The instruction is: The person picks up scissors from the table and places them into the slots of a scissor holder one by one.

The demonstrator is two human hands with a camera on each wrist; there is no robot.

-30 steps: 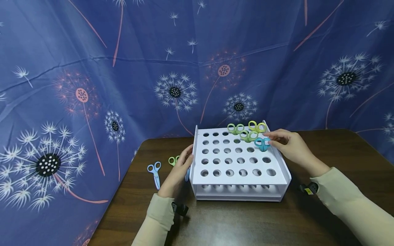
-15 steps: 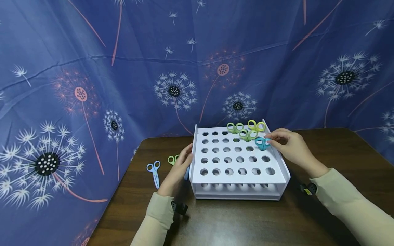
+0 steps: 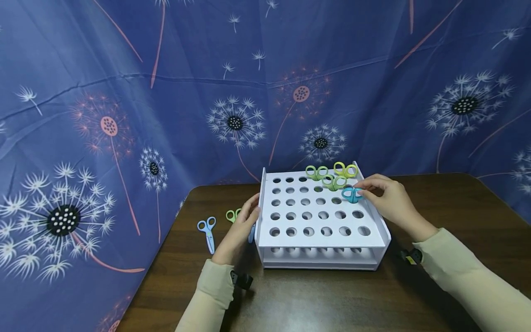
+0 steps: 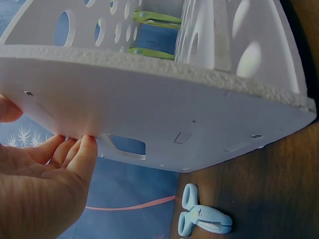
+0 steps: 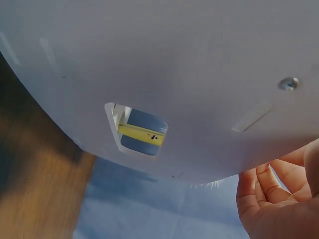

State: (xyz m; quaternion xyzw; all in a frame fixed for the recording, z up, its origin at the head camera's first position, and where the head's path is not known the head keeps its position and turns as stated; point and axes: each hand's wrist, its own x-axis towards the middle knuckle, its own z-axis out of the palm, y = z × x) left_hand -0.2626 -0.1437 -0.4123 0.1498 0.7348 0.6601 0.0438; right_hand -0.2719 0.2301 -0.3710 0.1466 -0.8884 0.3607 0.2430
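Note:
My right hand pinches the teal handle of a pair of scissors at the right side of a white rack with rows of round holes. The scissors' blades are hidden below the rack's top. My left hand touches the rack's left side panel; in the left wrist view its fingertips lie against that panel's outer face. Two pairs of green scissors and one yellow pair stand in back holes, handles up. Through the right panel's slot, the right wrist view shows a yellow blade.
Left of the rack, light blue scissors lie on the brown wooden table. Green scissors and another blue pair are partly hidden by my left hand. A blue dandelion-patterned cloth hangs behind the table.
My right hand has shifted slightly left with the teal scissors, which have turned a little. The left hand and the rack stay in place.

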